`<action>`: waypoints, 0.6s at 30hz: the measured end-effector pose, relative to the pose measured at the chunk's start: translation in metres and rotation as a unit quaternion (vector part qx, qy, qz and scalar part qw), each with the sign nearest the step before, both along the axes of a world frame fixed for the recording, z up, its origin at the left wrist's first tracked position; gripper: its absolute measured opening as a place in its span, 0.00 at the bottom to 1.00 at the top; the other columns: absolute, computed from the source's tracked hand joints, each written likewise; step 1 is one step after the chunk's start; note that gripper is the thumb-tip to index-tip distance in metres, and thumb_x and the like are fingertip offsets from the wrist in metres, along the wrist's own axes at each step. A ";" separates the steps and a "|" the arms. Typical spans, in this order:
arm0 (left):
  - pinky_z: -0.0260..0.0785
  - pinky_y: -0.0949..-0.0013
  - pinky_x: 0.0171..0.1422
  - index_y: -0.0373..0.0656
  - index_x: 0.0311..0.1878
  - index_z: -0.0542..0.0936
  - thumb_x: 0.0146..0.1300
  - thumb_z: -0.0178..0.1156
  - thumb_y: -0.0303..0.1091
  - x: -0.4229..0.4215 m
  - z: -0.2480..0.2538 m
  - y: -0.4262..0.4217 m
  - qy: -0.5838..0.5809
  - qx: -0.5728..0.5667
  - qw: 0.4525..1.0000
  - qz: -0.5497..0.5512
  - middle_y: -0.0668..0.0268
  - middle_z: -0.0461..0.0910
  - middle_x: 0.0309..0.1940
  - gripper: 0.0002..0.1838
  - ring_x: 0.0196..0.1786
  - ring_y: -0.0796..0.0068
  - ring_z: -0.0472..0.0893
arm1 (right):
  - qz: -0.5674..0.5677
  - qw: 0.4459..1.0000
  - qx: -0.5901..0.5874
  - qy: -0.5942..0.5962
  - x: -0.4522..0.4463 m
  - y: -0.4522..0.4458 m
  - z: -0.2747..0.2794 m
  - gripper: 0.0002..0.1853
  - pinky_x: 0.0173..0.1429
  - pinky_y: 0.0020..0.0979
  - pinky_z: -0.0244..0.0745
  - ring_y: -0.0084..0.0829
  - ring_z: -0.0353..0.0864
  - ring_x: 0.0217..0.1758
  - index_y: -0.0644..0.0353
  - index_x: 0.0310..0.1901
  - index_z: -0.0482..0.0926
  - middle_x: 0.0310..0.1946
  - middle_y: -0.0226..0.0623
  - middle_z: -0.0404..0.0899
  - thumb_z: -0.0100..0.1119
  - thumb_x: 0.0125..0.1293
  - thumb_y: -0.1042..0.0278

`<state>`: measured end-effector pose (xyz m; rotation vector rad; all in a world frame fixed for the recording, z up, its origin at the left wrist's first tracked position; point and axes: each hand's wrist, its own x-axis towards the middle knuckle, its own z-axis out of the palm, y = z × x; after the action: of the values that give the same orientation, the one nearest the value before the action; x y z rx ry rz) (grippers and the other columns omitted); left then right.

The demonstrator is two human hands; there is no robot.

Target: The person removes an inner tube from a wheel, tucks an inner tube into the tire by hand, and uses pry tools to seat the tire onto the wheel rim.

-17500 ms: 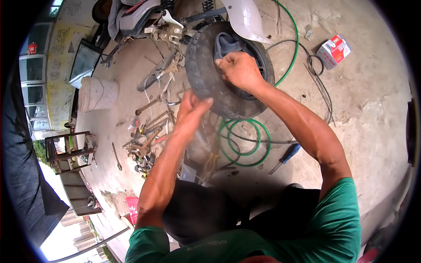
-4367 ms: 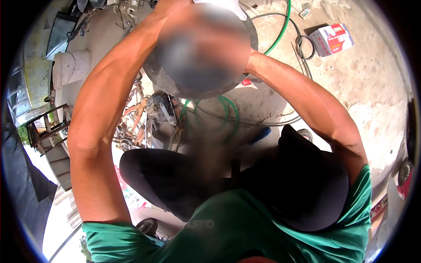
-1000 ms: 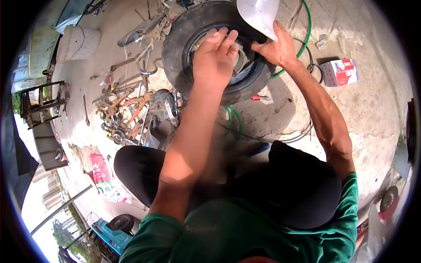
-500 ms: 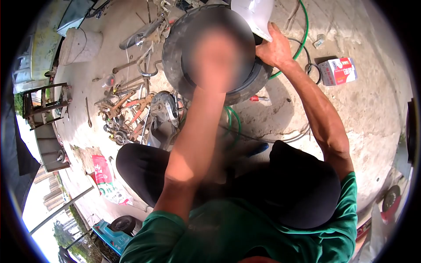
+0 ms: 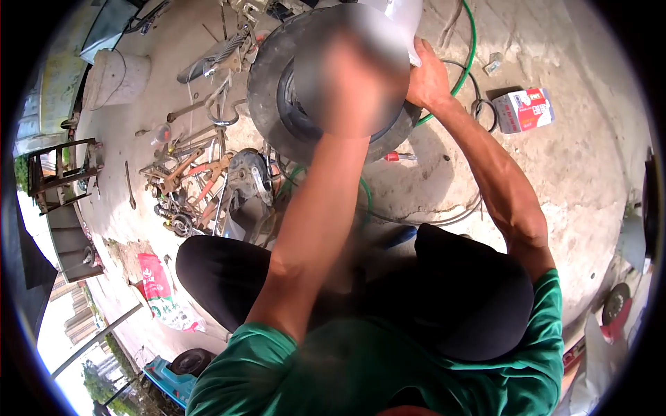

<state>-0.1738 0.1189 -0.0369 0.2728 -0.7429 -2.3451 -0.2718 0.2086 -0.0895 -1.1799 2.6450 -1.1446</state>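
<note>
The concrete floor (image 5: 555, 173) carries the parts and tools. The wheel (image 5: 267, 90), a black tire around a dark rim, is located at the upper center, in front of the person. Left of the wheel and nearer the knees lies a pile of tools (image 5: 201, 184), mostly metal. The white bucket (image 5: 121, 80) is positioned at the upper left. The white cover (image 5: 399, 21) overlaps the wheel's upper right side. The red and white box (image 5: 525, 111) sits to the right of the wheel, well apart from it.

Left hand (image 5: 352, 80): over the wheel's center, blurred; grip cannot be determined. Right hand (image 5: 430, 83): at the wheel's right edge, beside the white cover, fingers partly hidden; grip cannot be determined.

The green hose (image 5: 474, 41) runs behind the right hand. The red-handled tool (image 5: 399, 157) lies just below the wheel.
</note>
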 end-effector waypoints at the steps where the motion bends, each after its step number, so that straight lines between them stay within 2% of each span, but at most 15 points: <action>1: 0.54 0.55 0.80 0.41 0.66 0.75 0.74 0.54 0.44 0.005 0.000 0.001 -0.033 -0.010 0.999 -0.003 0.64 0.75 0.69 0.23 0.72 0.61 0.70 | 0.004 1.000 0.007 0.004 0.002 0.001 0.002 0.45 0.63 0.47 0.81 0.55 0.83 0.59 0.60 0.69 0.71 0.56 0.51 0.79 0.76 0.48 0.52; 3: 0.54 0.55 0.80 0.41 0.64 0.75 0.74 0.54 0.44 0.013 -0.005 -0.007 -0.066 -0.079 0.995 -0.007 0.63 0.76 0.68 0.22 0.72 0.61 0.70 | 0.005 1.000 0.004 0.027 0.003 -0.001 -0.002 0.45 0.62 0.48 0.81 0.55 0.83 0.58 0.61 0.68 0.72 0.55 0.51 0.80 0.76 0.47 0.53; 5: 0.55 0.54 0.80 0.41 0.63 0.75 0.74 0.54 0.45 0.018 -0.016 -0.008 -0.073 -0.092 0.993 -0.011 0.63 0.76 0.66 0.22 0.72 0.61 0.70 | 0.001 0.998 -0.011 0.067 0.004 -0.003 -0.013 0.45 0.61 0.48 0.81 0.56 0.83 0.57 0.61 0.67 0.72 0.54 0.52 0.80 0.77 0.46 0.54; 9: 0.59 0.55 0.77 0.41 0.63 0.73 0.73 0.56 0.42 0.018 -0.008 0.004 -0.039 -0.049 0.998 -0.010 0.62 0.77 0.63 0.21 0.69 0.61 0.72 | 0.003 0.999 -0.003 0.053 0.004 -0.003 -0.009 0.42 0.61 0.48 0.81 0.54 0.83 0.58 0.61 0.65 0.72 0.54 0.51 0.79 0.77 0.47 0.54; 11: 0.62 0.57 0.75 0.40 0.64 0.71 0.72 0.58 0.39 0.013 -0.013 0.011 -0.077 -0.116 0.990 -0.009 0.61 0.76 0.63 0.22 0.68 0.62 0.74 | 0.006 0.998 0.005 0.068 0.003 -0.003 -0.017 0.41 0.61 0.48 0.81 0.54 0.83 0.58 0.60 0.64 0.72 0.54 0.50 0.79 0.76 0.48 0.53; 14: 0.67 0.60 0.72 0.39 0.66 0.69 0.71 0.61 0.34 0.004 -0.053 -0.001 -0.165 -0.264 0.950 0.003 0.59 0.76 0.62 0.24 0.66 0.63 0.76 | 0.015 0.996 -0.005 0.090 0.000 -0.004 -0.022 0.41 0.60 0.48 0.81 0.53 0.83 0.57 0.59 0.64 0.73 0.53 0.49 0.80 0.76 0.49 0.53; 18: 0.66 0.62 0.71 0.39 0.67 0.69 0.69 0.62 0.32 0.003 -0.055 0.003 -0.136 -0.211 0.968 0.018 0.59 0.77 0.62 0.25 0.65 0.64 0.76 | 0.021 0.995 -0.022 0.091 -0.005 -0.009 -0.032 0.40 0.59 0.48 0.82 0.53 0.83 0.56 0.58 0.63 0.74 0.53 0.48 0.80 0.77 0.49 0.52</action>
<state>-0.1704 0.1222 -0.0916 0.4177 -1.3319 -2.0720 -0.2769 0.1997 -0.1216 -1.4045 2.7234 -1.1448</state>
